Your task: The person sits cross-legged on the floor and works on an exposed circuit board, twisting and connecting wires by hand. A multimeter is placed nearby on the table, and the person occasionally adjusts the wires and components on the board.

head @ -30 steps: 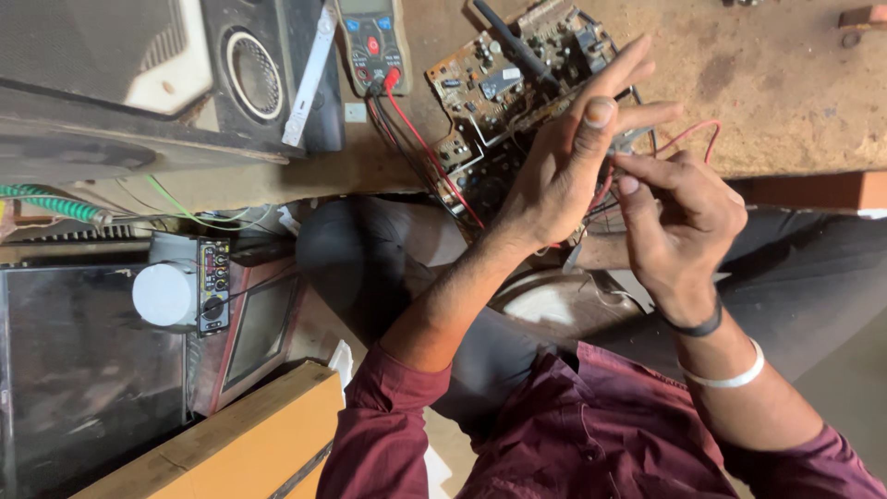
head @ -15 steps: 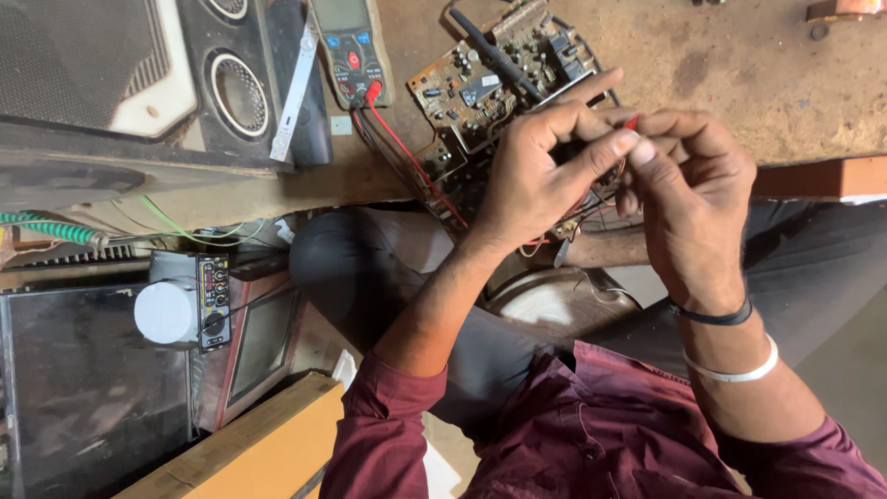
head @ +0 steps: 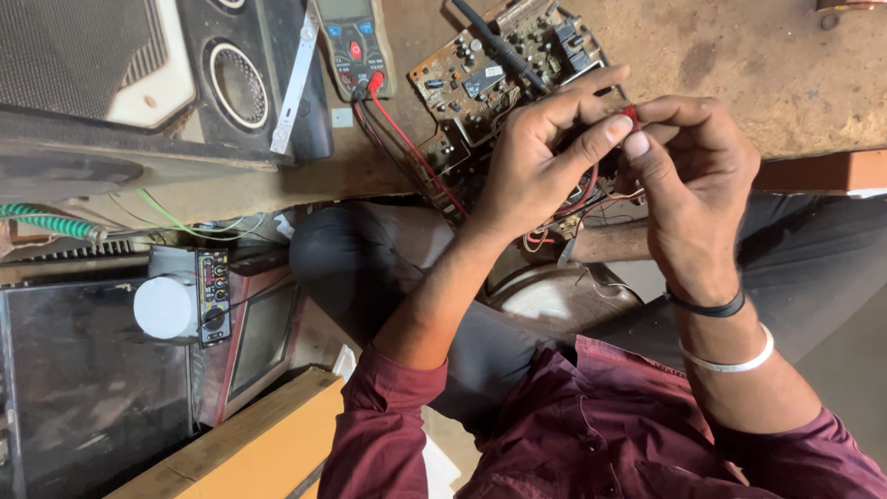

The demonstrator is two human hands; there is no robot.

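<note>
My left hand (head: 536, 162) and my right hand (head: 698, 171) meet above my lap, fingertips pinched together on a small red wire end (head: 631, 115). Thin red and white wires (head: 591, 199) hang below the hands. Just behind them a brown circuit board (head: 471, 79) with many components lies on the worn workbench (head: 739, 55). A black probe (head: 499, 44) rests across the board. A multimeter (head: 351, 42) lies left of the board, and its red lead (head: 416, 152) runs down towards my left hand. My right wrist carries a black band and a white bangle.
A black speaker box (head: 236, 83) and a grey grille stand at the upper left. Below are a green coiled hose (head: 46, 222), a small white and black device (head: 185, 300), an old screen set (head: 259, 337) and a wooden box (head: 249, 444).
My left hand has drawn its fingers back from over the board. My right hand has risen to meet it. Both now pinch the red wire end.
</note>
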